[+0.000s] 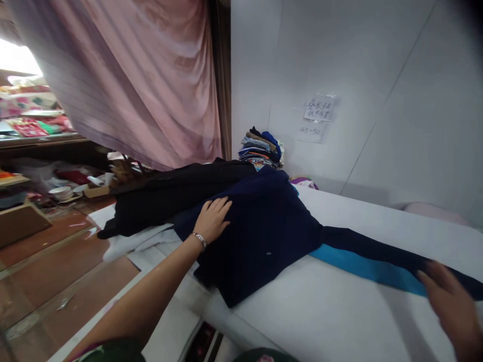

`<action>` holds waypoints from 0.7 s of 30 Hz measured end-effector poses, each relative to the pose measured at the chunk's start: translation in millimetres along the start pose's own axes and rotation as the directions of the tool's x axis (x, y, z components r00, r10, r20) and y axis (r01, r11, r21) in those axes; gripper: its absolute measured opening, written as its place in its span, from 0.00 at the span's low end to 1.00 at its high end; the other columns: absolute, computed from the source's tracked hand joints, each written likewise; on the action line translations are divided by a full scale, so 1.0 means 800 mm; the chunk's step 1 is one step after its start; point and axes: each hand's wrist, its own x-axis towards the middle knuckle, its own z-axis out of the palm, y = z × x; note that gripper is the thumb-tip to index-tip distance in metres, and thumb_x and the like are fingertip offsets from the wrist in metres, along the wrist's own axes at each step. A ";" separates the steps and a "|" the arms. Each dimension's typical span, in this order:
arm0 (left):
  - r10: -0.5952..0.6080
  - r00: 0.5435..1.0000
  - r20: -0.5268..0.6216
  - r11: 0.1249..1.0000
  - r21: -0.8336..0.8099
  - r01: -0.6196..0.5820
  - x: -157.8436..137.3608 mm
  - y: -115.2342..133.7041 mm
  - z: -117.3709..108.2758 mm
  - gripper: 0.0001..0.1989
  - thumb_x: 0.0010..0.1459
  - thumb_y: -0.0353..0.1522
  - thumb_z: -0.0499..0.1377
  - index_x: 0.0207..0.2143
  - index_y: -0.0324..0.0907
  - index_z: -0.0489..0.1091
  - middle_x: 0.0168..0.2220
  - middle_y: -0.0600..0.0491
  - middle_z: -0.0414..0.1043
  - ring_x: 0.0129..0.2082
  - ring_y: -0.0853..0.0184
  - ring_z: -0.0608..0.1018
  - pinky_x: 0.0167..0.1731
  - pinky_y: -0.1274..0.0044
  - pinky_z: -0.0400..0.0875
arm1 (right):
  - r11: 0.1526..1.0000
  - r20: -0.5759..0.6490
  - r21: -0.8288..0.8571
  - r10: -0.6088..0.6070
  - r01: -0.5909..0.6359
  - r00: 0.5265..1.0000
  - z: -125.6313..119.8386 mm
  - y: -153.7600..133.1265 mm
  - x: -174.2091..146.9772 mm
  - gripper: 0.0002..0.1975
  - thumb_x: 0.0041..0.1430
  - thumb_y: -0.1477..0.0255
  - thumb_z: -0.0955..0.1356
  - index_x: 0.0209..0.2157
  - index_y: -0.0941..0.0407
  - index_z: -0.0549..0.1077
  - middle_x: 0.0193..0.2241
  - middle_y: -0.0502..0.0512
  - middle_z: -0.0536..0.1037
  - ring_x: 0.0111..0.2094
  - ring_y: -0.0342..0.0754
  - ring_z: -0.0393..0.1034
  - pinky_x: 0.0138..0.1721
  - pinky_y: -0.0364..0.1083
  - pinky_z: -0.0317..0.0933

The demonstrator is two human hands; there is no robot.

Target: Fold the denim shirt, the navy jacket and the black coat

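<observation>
A navy long-sleeved top (264, 236) lies spread on the white table (320, 311). One sleeve, dark with a bright blue panel (362, 266), stretches out to the right. My left hand (213, 218), with a bracelet at the wrist, rests flat on the top's left part, fingers extended. Over the far end of the sleeve is my right hand (449, 301), slightly blurred, its thumb apart from the fingers; whether it presses on the cloth is hard to tell. Black clothing (169, 193) is heaped just left of the navy top.
Behind the top stands a stack of folded clothes (260, 148) near the grey wall (377, 75), which bears handwritten paper notes (319, 108). A pink curtain (162, 75) hangs at the back left. Shelves with goods (33, 115) and a tiled floor (49, 281) lie left.
</observation>
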 end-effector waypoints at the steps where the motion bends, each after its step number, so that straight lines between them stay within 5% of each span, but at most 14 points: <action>1: -0.034 0.999 -0.041 0.999 0.018 0.035 0.006 0.002 -0.004 0.27 0.57 0.33 0.57 0.59 0.43 0.60 0.62 0.45 0.59 0.61 0.55 0.61 0.58 0.62 0.53 | 1.000 0.056 -0.005 0.022 -0.021 0.998 0.023 0.001 -0.008 0.23 0.49 0.61 0.70 0.50 0.44 0.72 0.48 0.60 0.75 0.54 0.59 0.65 0.53 0.56 0.59; 3: -0.124 0.984 -0.124 0.991 0.041 0.130 0.018 0.002 -0.013 0.27 0.59 0.35 0.55 0.60 0.43 0.58 0.62 0.45 0.57 0.62 0.55 0.59 0.59 0.61 0.50 | 0.996 0.341 0.092 -0.014 -0.019 0.940 0.064 -0.005 -0.036 0.26 0.47 0.59 0.70 0.50 0.45 0.72 0.44 0.59 0.77 0.50 0.59 0.69 0.52 0.55 0.61; 5: -0.243 0.959 -0.142 0.966 0.048 0.252 0.029 -0.002 -0.020 0.29 0.59 0.38 0.54 0.62 0.41 0.55 0.62 0.42 0.57 0.61 0.52 0.59 0.58 0.61 0.52 | 0.995 0.496 0.102 -0.043 -0.009 0.867 0.095 -0.020 -0.076 0.27 0.46 0.59 0.71 0.51 0.46 0.72 0.44 0.58 0.78 0.48 0.59 0.70 0.50 0.56 0.63; 8: -0.381 0.923 0.048 0.924 0.061 0.378 0.043 -0.007 -0.018 0.31 0.59 0.42 0.54 0.61 0.37 0.55 0.52 0.40 0.70 0.52 0.52 0.70 0.50 0.63 0.61 | 0.980 0.738 0.174 -0.063 -0.100 0.672 0.127 -0.048 -0.133 0.31 0.50 0.59 0.70 0.57 0.47 0.66 0.46 0.58 0.76 0.42 0.56 0.73 0.43 0.53 0.67; 11: -0.395 0.896 0.202 0.918 0.102 0.382 0.052 -0.001 -0.010 0.31 0.58 0.47 0.52 0.58 0.38 0.60 0.45 0.41 0.73 0.46 0.52 0.74 0.47 0.64 0.63 | 0.962 0.818 0.217 -0.088 -0.163 0.569 0.148 -0.067 -0.165 0.32 0.53 0.61 0.69 0.59 0.49 0.64 0.45 0.59 0.76 0.38 0.52 0.73 0.39 0.51 0.67; 15: -0.360 0.911 0.201 0.933 0.093 0.348 0.063 0.021 -0.005 0.33 0.55 0.49 0.54 0.58 0.41 0.60 0.54 0.40 0.67 0.52 0.51 0.70 0.47 0.64 0.64 | 0.929 0.826 0.273 -0.094 -0.250 0.555 0.160 -0.065 -0.176 0.34 0.51 0.59 0.70 0.60 0.50 0.62 0.45 0.60 0.76 0.38 0.51 0.74 0.38 0.51 0.67; 21: -0.339 0.877 0.340 0.914 -0.104 0.393 0.090 0.056 -0.014 0.12 0.60 0.35 0.52 0.42 0.42 0.72 0.41 0.46 0.76 0.43 0.59 0.76 0.43 0.71 0.66 | 0.838 0.739 0.332 0.053 -0.432 0.671 0.153 -0.042 -0.164 0.37 0.42 0.56 0.75 0.54 0.53 0.69 0.38 0.59 0.79 0.34 0.53 0.75 0.34 0.50 0.68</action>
